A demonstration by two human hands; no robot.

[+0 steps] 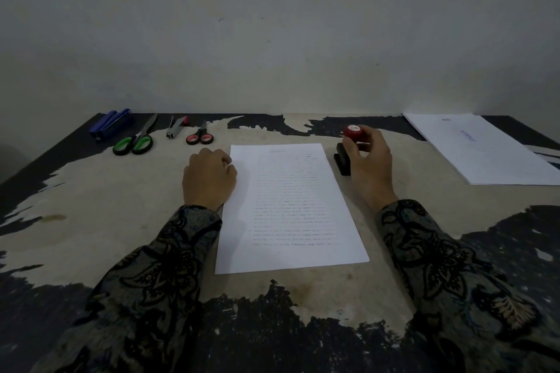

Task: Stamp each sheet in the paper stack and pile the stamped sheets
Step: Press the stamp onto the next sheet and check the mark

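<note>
A: Lying flat at the middle of the counter, the printed sheet is thin and light. It will probably bend at the slightest lift and slide on the worn surface if pressed off-centre. Whether it is one sheet or the top of a stack cannot be told from this view.

B: And the best place to take hold of it?

A: By an edge or a corner, I judge, lifting with a light pinch. While the mark is made it should be pinned flat near its left edge, where the left hand rests. The fingers of that hand are curled under, knuckles just beside the paper; they appear to grasp nothing.

B: The stamp?

A: The stamp has a hard, rounded red knob that fills the hand, likely rigid and not fragile. The right hand grips it from the side, fingers wrapped round the knob, just to the right of the sheet's upper corner. A dark block lies below the hand, perhaps the ink pad or the stamp's base; which one is unclear.

B: What lies farther out?

A: At the far right, well apart, a pile of paper lies with a faint violet mark on the top page, presumably the stamped pile. Along the far left edge lie a blue stapler, green-handled scissors, a staple remover and small red-handled scissors.
</note>
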